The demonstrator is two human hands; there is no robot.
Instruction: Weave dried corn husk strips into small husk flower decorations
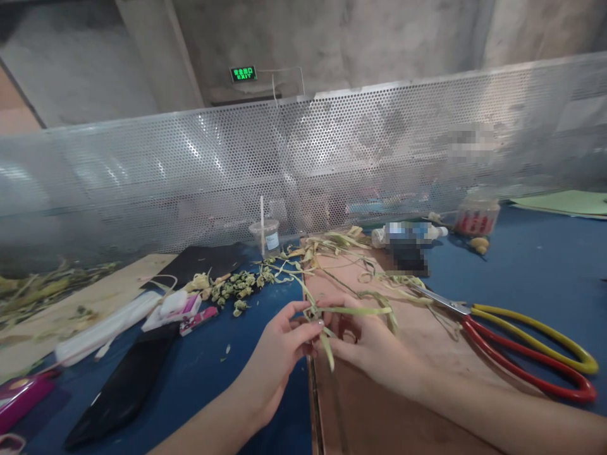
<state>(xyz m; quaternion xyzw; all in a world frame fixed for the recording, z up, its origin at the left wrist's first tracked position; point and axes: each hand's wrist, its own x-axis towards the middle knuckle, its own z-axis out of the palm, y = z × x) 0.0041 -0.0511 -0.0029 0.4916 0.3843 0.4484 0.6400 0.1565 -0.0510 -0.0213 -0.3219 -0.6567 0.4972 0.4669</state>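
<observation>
Both hands meet over the seam between the blue tabletop and the wooden board. My left hand [284,338] pinches a small knotted bundle of pale green leaf strips [355,310] between thumb and fingers. From the other side, my right hand [358,328] has its fingers curled in on the same strips. One strip sticks out to the right, one hangs down below the fingers, and another points up. The middle of the bundle is partly covered by fingertips. Beyond the hands, a pile of small green woven pieces [239,287] lies on the blue surface.
Scissors with red and yellow handles [528,351] lie at right on the wooden board [408,392]. A plastic cup with a straw [270,237], a bottle [379,236] and a jar [477,217] stand or lie farther back. A black pouch [123,382] is at left. A perforated metal screen [227,164] closes the back.
</observation>
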